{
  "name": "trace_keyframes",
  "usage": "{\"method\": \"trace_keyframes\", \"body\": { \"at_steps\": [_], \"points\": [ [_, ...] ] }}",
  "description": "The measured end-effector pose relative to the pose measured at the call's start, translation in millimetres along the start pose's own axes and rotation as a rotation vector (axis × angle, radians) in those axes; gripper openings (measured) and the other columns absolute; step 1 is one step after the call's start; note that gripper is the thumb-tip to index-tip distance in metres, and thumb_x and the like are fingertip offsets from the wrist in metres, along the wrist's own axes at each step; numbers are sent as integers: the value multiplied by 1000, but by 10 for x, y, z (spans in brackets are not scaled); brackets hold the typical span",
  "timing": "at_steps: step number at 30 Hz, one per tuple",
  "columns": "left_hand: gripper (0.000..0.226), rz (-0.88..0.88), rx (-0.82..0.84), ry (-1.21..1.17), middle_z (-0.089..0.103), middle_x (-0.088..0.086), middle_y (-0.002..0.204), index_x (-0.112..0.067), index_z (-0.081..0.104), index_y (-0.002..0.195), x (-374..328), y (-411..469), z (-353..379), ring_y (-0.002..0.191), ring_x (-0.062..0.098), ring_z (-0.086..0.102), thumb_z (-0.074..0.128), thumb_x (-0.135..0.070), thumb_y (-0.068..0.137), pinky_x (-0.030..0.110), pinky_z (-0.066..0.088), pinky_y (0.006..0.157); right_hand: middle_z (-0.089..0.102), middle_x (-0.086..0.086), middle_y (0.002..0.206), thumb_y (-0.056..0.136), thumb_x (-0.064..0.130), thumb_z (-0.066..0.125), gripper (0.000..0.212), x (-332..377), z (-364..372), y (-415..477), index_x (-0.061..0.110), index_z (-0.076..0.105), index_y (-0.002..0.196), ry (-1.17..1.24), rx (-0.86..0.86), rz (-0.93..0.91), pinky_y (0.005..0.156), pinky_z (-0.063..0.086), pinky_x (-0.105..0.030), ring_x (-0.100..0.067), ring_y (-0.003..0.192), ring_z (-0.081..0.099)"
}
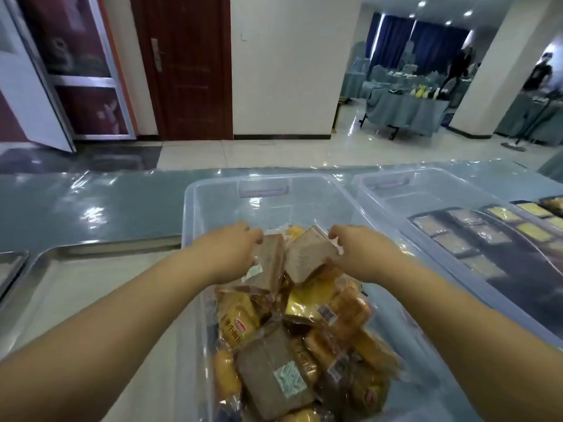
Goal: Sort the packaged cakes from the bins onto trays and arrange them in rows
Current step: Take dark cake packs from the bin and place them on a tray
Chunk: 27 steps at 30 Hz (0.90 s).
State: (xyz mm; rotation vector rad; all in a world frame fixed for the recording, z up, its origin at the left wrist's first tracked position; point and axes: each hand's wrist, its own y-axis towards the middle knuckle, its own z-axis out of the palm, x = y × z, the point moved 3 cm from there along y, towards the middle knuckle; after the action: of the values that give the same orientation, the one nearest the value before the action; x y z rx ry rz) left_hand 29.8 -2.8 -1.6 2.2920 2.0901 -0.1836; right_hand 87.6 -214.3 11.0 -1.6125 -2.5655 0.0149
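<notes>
Wrapped brown and yellow cakes (275,379) heaped in clear bin (195,208), two apparently lifted.

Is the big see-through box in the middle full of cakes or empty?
Partly full. The packaged cakes are piled in the near half of the clear bin; its far half shows only bare bottom.

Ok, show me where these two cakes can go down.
Bare: the metal tray left of the clear bin, the bin's far half, and the near end of the dark tray, below its rows of cakes. Crowded: the bin's near half, piled with packaged cakes.
</notes>
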Motion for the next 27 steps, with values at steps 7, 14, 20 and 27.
{"method": "trace_keyframes", "body": {
  "at_steps": [7,14,20,27],
  "points": [
    [100,-64,193,-115,18,4,156,-26,10,150,148,398,63,140,27,26,72,-51,75,45,30,111,52,-12,127,87,53,57,59,54,186,233,12,43,126,-18,59,160,87,42,-39,-33,116,48],
    [78,-128,189,-82,50,2,125,-21,47,126,152,386,140,113,24,46,81,-52,62,35,42,90,48,-9,122,81,55,63,61,49,314,250,13,46,121,-24,54,247,90,39,-43,-35,118,36],
    [51,-103,100,-162,57,-2,104,-21,54,96,163,256,62,93,19,54,86,-40,61,32,46,73,53,-3,105,73,30,78,45,-59,176,204,23,46,103,359,-83,298,79,53,-43,-23,91,54],
    [33,-25,-22,-531,57,-12,93,-25,54,86,101,69,-88,86,10,57,82,-26,68,29,53,73,56,6,79,78,22,77,38,-175,-110,18,27,56,109,797,-355,195,49,39,-17,-5,70,54]
  ]
}}
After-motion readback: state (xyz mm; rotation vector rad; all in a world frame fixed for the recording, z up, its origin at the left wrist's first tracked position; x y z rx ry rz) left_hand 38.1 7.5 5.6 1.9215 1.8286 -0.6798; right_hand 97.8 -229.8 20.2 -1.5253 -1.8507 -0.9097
